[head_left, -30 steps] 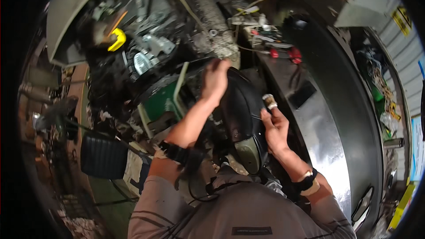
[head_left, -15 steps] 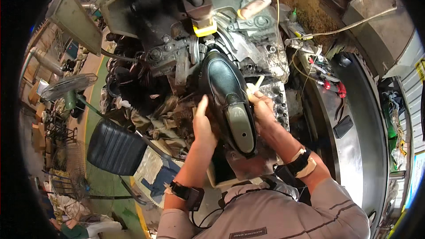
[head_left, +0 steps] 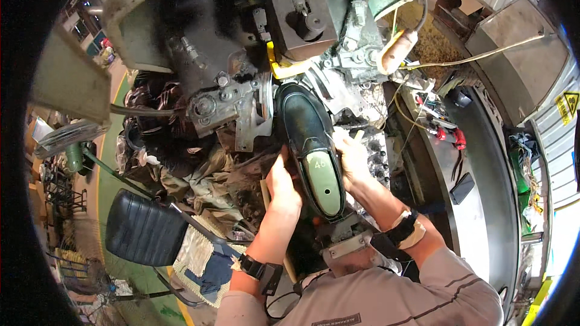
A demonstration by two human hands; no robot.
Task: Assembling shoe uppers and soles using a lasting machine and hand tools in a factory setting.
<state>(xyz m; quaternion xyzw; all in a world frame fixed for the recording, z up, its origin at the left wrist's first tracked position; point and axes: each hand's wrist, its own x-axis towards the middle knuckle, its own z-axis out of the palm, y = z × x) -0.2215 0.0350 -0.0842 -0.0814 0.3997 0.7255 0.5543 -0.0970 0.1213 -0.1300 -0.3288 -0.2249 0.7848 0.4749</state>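
Your left hand (head_left: 284, 190) and right hand (head_left: 353, 160) are gripping the black leather slip-on shoe (head_left: 305, 118) round its pale-green last (head_left: 326, 187), toe just your side of the yellow angled bracket (head_left: 289, 69); I'd hold it square to that bracket, fingers well back

Black shoe (head_left: 302, 115) (pale green last (head_left: 323, 178) inside), toe forward, between both hands (head_left: 283, 187).

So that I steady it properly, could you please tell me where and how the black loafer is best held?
Probably grip both long sides of the black loafer beside the green last, coming from left and right at once: it is long and narrow, its toe points toward the machine, and its heel end points away from it.
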